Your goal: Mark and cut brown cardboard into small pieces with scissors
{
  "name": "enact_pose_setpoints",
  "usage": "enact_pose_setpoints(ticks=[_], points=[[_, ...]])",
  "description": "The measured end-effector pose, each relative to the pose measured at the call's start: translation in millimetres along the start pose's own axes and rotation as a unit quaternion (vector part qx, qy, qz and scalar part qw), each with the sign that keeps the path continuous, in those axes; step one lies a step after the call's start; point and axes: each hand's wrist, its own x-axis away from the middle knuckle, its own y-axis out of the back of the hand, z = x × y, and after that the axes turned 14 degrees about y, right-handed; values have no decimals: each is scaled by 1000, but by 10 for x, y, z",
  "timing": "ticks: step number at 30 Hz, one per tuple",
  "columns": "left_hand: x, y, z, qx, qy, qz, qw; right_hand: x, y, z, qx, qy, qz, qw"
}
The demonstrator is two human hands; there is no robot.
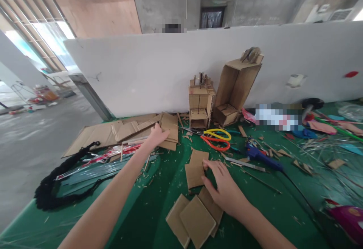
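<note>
The tall open cardboard box (236, 86) held only a small cardboard insert. Left hand (157, 135) gripped stacked cardboard pieces (169, 131); right hand (224, 186), fingers spread, pressed a cardboard panel (195, 169) near scissors (216, 138).

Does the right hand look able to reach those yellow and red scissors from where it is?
Probably yes. The right hand rests on a cardboard piece, and the scissors lie just beyond it on the green table. Only small cardboard scraps lie between; nothing tall blocks the way.
</note>
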Motion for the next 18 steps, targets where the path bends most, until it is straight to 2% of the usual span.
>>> enact_pose_setpoints(ticks=[3,8,12,18], points=[[-84,-50,-84,-68,11,-23,997,15,12,37,14,12,37,999],[4,-9,-88,-160,-42,-53,985,-27,8,64,77,31,101,991],[191,-36,-81,-201,-80,-93,972,-26,-14,48,94,22,105,990],[355,-223,-101,-278,-116,-131,944,-31,3,50,79,16,92,992]])
